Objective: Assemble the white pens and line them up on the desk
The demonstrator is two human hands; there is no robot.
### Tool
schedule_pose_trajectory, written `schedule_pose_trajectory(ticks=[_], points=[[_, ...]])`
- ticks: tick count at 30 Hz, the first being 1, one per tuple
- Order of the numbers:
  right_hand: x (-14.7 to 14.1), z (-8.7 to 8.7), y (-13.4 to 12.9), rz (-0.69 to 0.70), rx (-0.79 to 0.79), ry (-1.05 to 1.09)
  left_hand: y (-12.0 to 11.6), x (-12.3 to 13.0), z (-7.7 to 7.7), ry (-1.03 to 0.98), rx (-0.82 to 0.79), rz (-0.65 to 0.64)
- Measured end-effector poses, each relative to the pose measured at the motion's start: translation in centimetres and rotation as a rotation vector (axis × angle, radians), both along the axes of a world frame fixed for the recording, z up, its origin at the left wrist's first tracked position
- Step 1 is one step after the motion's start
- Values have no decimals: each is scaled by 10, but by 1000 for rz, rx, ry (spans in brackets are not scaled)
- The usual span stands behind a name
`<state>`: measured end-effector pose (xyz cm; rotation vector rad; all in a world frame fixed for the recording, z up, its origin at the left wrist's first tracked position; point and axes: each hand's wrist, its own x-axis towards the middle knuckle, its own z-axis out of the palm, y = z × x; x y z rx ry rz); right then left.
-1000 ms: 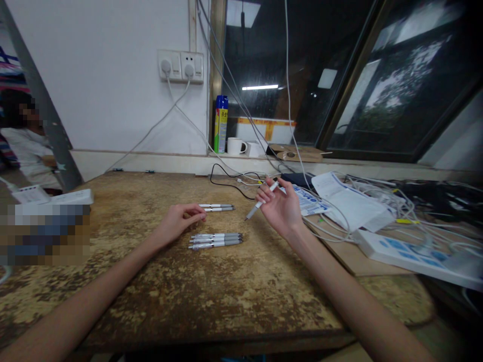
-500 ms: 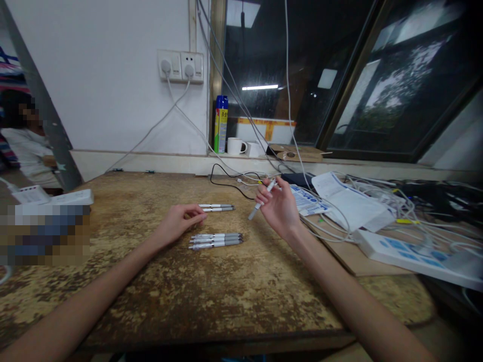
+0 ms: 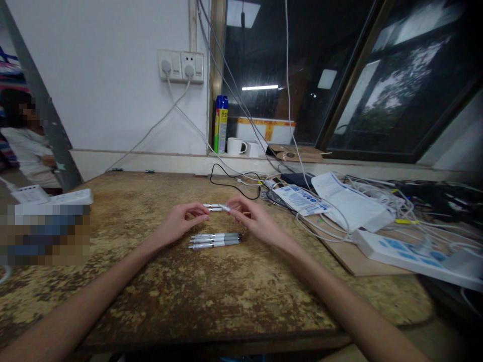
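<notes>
My left hand (image 3: 184, 218) rests by the left ends of a small group of white pens (image 3: 214, 207), its fingers curled with a gap between thumb and forefinger. Over the right ends of those pens, my right hand (image 3: 247, 213) pinches a pen (image 3: 225, 207), whose pale tip points left and whose rest is hidden by the fingers. Nearer to me, several white and grey pens (image 3: 215, 241) lie side by side on the worn wooden table (image 3: 211, 301), pointing left to right.
Cables, papers (image 3: 350, 203) and a white power strip (image 3: 407, 254) crowd the right side. A spray can (image 3: 221, 124) and a white mug (image 3: 236, 146) stand on the sill. Beyond the table at left sits a person (image 3: 28, 146).
My right hand has moved left and down with the pen, from beside the papers to the far group of pens. My left hand has shifted slightly right.
</notes>
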<state>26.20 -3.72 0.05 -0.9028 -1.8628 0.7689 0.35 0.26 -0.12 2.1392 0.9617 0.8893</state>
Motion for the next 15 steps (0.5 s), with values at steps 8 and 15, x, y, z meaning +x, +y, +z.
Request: schedule_pose_trajectory(ticks=[8,15], points=[[-13,0,-10,90,93,-260,-16,10,7,37,8,-97],[0,-6,0,-143,53,-337,-7,-1,11,76,21,-8]])
